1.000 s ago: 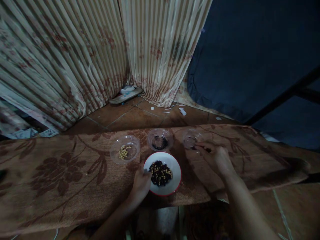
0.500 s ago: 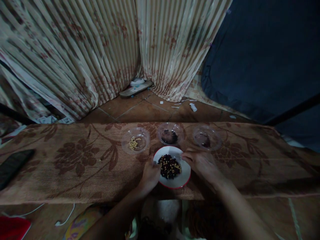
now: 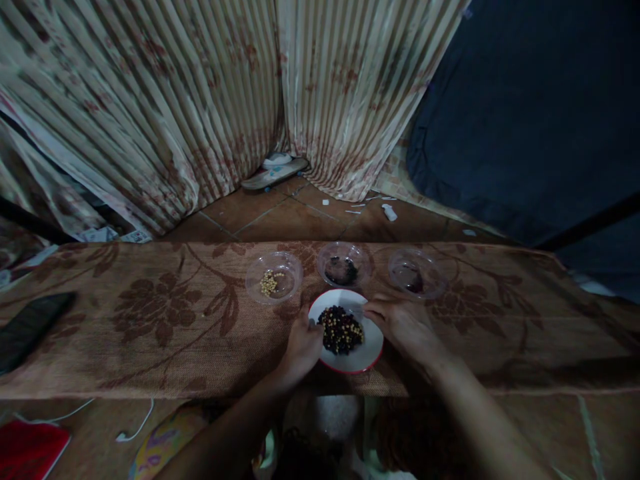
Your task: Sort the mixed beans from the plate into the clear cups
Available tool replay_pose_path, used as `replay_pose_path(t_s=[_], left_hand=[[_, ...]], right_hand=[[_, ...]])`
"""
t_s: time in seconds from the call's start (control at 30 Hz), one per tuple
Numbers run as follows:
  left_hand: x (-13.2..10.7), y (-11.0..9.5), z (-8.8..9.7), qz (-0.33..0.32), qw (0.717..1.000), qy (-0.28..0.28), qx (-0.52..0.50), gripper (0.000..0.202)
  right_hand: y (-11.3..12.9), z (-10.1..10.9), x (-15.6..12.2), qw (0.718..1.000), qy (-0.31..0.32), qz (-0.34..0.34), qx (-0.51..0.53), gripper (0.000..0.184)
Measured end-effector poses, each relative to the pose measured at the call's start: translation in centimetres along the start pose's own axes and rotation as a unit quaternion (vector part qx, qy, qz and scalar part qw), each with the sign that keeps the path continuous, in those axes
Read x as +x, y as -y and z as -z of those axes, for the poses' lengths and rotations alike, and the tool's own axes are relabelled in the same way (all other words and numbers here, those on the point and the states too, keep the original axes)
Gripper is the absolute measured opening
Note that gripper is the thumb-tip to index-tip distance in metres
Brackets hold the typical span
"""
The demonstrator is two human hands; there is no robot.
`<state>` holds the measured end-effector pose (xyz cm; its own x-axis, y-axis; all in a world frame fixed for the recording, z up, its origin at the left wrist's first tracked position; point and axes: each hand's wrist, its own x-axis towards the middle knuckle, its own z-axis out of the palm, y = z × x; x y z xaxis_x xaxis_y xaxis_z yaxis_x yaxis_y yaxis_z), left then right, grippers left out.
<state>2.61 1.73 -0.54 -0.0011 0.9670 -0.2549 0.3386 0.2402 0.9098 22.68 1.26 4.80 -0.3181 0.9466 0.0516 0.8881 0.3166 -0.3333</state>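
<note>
Brown florals, a red rim, 2 bean colours.
The round white plate with a red rim (image 3: 356, 361) carries black and pale yellow beans (image 3: 341, 329). Of 3 clear plastic bowls, the left bowl (image 3: 273, 277) shows yellow, the middle bowl (image 3: 343, 265) black, the right bowl (image 3: 417, 274) dark red. Darker flowers pattern the brown woven tablecloth (image 3: 150, 313).

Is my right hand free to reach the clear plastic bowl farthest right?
Probably yes: the right hand rests at the red-rimmed white plate, and the clear plastic bowl stands beyond it, nothing between.

A white plate (image 3: 367, 350) with a red rim lies flat at the near edge of the cloth (image 3: 150, 313). Its heap of mixed dark and yellow beans (image 3: 341, 329) sits slightly toward 9 o'clock, and the bare white is widest at 4 o'clock.
</note>
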Motion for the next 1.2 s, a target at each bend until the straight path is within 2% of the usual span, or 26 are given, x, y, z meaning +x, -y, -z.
replay_pose_path(t_s=[0.33,0.87,1.2], left_hand=[[0.2,1.0,-0.2,-0.013,1.000,0.005,-0.018,0.045],[0.3,0.8,-0.3,0.008,1.000,-0.009,-0.024,0.043],[0.2,0.8,-0.1,-0.007,1.000,-0.006,0.002,0.042]], right_hand=[[0.3,-0.2,0.0,1.000,-0.005,-0.015,-0.005,0.025],[0.4,-0.1,-0.1,1.000,0.002,-0.002,-0.005,0.027],[0.0,-0.1,-0.2,1.000,0.000,-0.002,-0.023,0.025]])
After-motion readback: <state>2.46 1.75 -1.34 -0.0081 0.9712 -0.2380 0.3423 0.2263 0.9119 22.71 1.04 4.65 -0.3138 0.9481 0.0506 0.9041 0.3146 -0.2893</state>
